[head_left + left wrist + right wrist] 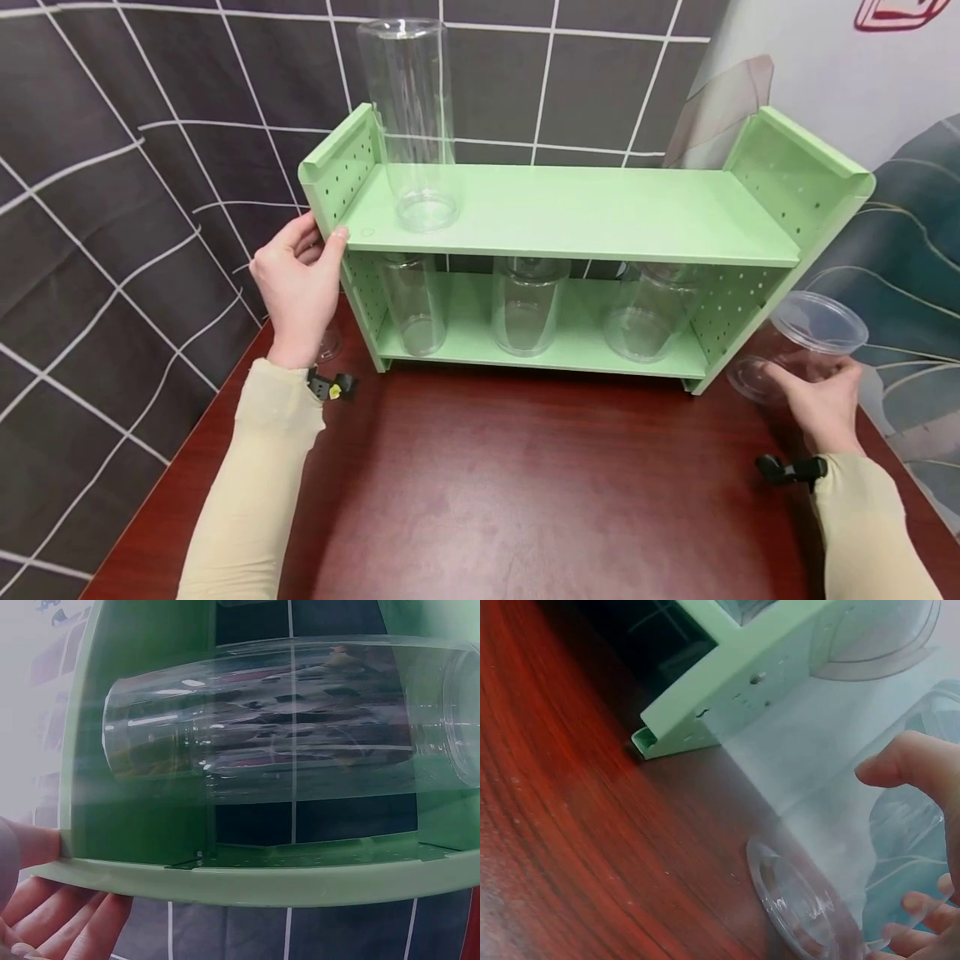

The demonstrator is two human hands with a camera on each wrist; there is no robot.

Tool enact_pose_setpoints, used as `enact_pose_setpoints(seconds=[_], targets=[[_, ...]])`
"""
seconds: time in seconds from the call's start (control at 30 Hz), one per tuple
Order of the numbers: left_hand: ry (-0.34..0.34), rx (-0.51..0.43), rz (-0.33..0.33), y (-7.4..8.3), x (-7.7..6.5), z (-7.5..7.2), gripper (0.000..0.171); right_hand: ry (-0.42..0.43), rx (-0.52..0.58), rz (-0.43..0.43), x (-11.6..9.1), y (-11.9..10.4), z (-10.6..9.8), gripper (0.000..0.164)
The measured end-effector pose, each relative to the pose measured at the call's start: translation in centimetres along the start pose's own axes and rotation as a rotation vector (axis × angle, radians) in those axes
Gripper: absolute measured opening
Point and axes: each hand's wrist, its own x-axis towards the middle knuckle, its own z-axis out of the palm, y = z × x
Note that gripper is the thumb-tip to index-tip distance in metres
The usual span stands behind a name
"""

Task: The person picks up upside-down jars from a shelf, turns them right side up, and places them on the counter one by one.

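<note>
"Now, the left hand (298,279)?"
"Pinched narrowly on the green, perforated, two-tier rack (585,208), left side!"
"Right hand (825,404)?"
"Curled wide around a clear, cylindrical plastic jar (804,337) beside the rack's right end!"

No readable text, labels, brands, numbers or signs.

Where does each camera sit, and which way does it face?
Head: on the head, facing forward and down at the shelf and table; both sleeves, left hand and right hand show.
Left wrist: on that wrist, facing the shelf's left end and a clear jar; left hand partly shows.
Right wrist: on that wrist, facing table and shelf's right end; right hand partly shows.
Head and right wrist share the held jar.
</note>
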Motion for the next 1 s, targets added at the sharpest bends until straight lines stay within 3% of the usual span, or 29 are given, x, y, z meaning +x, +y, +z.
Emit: enact_pose_setpoints(seconds=[0.2,0.27,0.43,0.57,0.77,1.0], targets=[[0.01,0.019,-0.009,0.2,0.1,0.0,0.029,-0.056,-0.147,-0.034,0.5,0.0,-0.3,0.069],[0.008,0.017,-0.01,0.2,0.1,0.0,0.03,-0.06,-0.225,-0.04,0.4,-0.1,-0.5,0.075],[0.006,0.01,-0.01,0.2,-0.1,0.1,0.03,-0.004,-0.366,-0.101,-0.9,-2.0,-1.0,0.113],[0.01,0.011,-0.006,0.2,-0.1,0.1,0.03,0.092,-0.417,-0.172,-2.5,-5.1,-1.0,0.115],[0.007,0.012,-0.01,0.1,-0.1,0.1,0.03,0.196,-0.365,-0.267,-4.9,-9.6,-0.6,0.102],[0.003,0.004,-0.018,0.1,0.0,0.0,0.03,0.17,-0.218,-0.45,-7.1,-13.4,0.9,0.086]])
